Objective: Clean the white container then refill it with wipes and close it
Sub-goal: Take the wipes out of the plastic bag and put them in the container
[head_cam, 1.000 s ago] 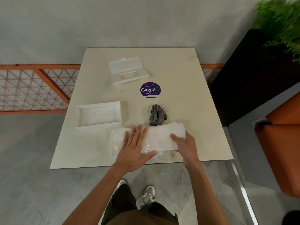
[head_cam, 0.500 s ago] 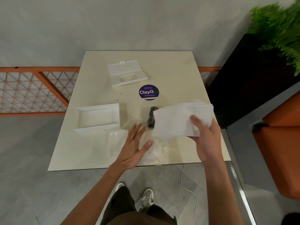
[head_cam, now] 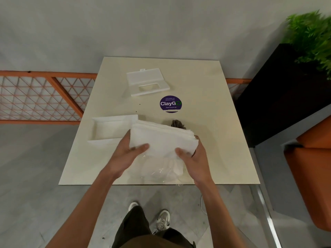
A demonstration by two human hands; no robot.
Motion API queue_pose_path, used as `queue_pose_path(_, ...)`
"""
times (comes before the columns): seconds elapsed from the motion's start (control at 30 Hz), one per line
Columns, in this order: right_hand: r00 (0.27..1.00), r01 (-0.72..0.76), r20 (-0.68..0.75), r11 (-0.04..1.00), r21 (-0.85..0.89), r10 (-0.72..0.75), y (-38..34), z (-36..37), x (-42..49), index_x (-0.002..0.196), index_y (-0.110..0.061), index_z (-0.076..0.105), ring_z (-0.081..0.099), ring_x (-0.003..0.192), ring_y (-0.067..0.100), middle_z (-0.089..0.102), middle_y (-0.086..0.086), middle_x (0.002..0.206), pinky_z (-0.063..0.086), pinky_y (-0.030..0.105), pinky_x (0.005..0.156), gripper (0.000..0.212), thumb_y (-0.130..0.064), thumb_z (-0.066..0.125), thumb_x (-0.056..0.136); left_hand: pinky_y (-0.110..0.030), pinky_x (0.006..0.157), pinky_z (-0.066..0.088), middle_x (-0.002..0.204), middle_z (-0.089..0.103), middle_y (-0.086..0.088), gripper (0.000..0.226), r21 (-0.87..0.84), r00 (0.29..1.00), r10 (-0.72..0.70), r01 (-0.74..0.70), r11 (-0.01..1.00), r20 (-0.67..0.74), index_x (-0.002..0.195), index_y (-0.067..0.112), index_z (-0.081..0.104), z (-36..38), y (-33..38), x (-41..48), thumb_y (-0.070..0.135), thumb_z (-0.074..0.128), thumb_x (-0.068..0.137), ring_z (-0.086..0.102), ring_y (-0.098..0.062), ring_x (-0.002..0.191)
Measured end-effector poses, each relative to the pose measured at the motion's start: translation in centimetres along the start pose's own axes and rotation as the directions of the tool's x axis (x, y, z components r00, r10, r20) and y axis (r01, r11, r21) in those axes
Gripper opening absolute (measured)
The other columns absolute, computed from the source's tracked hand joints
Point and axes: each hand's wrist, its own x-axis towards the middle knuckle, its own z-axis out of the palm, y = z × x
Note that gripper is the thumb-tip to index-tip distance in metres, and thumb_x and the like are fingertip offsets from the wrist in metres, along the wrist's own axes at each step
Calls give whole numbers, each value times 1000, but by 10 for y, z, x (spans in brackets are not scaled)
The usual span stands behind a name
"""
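Left hand point(head_cam: 132, 154) clamped on the left end of the stack of wipes point(head_cam: 161, 138), thumb flat on top and fingers tucked beneath; right hand point(head_cam: 191, 156) pinching the right end the same way, thumb over, fingers wrapped round the layered edge. Stack held in the air, roughly level, just right of the white container point(head_cam: 111, 127) and overlapping its right end from this view. Container lying open and empty-looking on the table point(head_cam: 206, 86), long side toward the body; judged ready to fill, so refilling taken as the step in hand. To do it well: keep both thumbs pressing to stop the loose sheets fanning or sliding, swing the stack leftward until squarely above the container, match long side to long side, then lower one end in first and ease the rest down flat. Tuck any corner overhanging the rim before letting go. Beyond the container, the lid point(head_cam: 146, 81) with its slot, waiting for the closing. Right of the container, partly hidden behind the stack, a crumpled grey cloth point(head_cam: 177, 123); nearer than the container and to its right, a crinkled clear wrapper point(head_cam: 161, 172), both worth steering clear of.
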Motion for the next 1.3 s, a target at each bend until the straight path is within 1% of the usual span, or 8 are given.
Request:
queue_pose_path(0.07, 999, 40, -9, 996, -81, -40, 4, 6, 1, 135, -21, 62, 76, 111, 14, 78, -7, 119, 62, 32, 95, 47, -5, 80, 94, -26, 92, 61, 125, 75, 11, 47, 85, 992, 87, -79, 993, -92, 136, 25, 62, -7, -6, 2, 11, 79, 95, 72, -10, 117)
queue_pose_path(0.2, 995, 100, 34, 975, -201, -95, 14, 15, 0, 129, -32, 58, 74, 106, 7, 75, -19, 113, 60, 25, 91, 49, -7, 80, 94, -37, 100, 61, 128, 72, 8, 52, 178, 977, 108, -74, 981, -185, 138, 25, 58, -11, -31, 2, 20, 83, 93, 69, -10, 119)
queue_pose_path(0.37, 984, 174, 82, 943, -282, -157, 27, 14, -4, 141, -48, 47, 68, 120, 10, 66, -21, 131, 56, 24, 101, 77, -3, 81, 88, -27, 111, 48, 146, 50, 22, 79, 260, 958, 256, -217, 941, -126, 152, 37, 38, -3, -51, -12, 18, 84, 91, 53, -11, 137)
queue_pose_path(0.43, 971, 237, 96, 918, -317, -218, 26, 15, -4, 142, -54, 46, 63, 131, 11, 61, -17, 142, 49, 20, 108, 83, -3, 82, 88, -24, 114, 44, 146, 49, 18, 75, 323, 942, 317, -269, 907, -108, 150, 41, 40, -2, -52, -13, 19, 82, 93, 51, -13, 139)
queue_pose_path(0.6, 909, 414, 176, 779, -471, -377, 32, 10, 0, 137, -36, 65, 57, 131, 8, 56, -4, 137, 48, 21, 106, 59, -6, 81, 89, -7, 111, 36, 146, 43, 13, 43, 527, 927, 375, -321, 787, 4, 140, 39, 61, -1, -51, -18, 26, 73, 101, 45, -4, 141)
queue_pose_path(0.97, 902, 427, 215, 688, -587, -376, 34, 2, 7, 128, -31, 71, 53, 125, -6, 53, -6, 136, 42, 5, 96, 39, -9, 75, 96, -4, 108, 34, 147, 41, 13, 35, 554, 937, 349, -307, 774, 32, 132, 40, 67, 0, -55, -16, 31, 74, 99, 46, 7, 134)
queue_pose_path(1.13, 893, 448, 259, 667, -596, -368, 31, -1, 10, 126, -29, 71, 59, 119, 3, 52, -7, 133, 42, 5, 95, 38, -7, 75, 95, 0, 107, 30, 149, 39, 15, 51, 609, 942, 334, -286, 740, 37, 150, 41, 54, 0, -51, -12, 36, 70, 102, 41, 8, 134)
queue_pose_path(1.3, 872, 490, 303, 670, -558, -385, 32, -8, 10, 113, -23, 71, 61, 118, 3, 55, -7, 127, 50, 18, 94, 37, -1, 81, 86, -1, 102, 35, 139, 41, 17, 43, 636, 931, 361, -310, 707, 53, 139, 31, 61, -3, -53, -11, 30, 75, 99, 46, 12, 125)
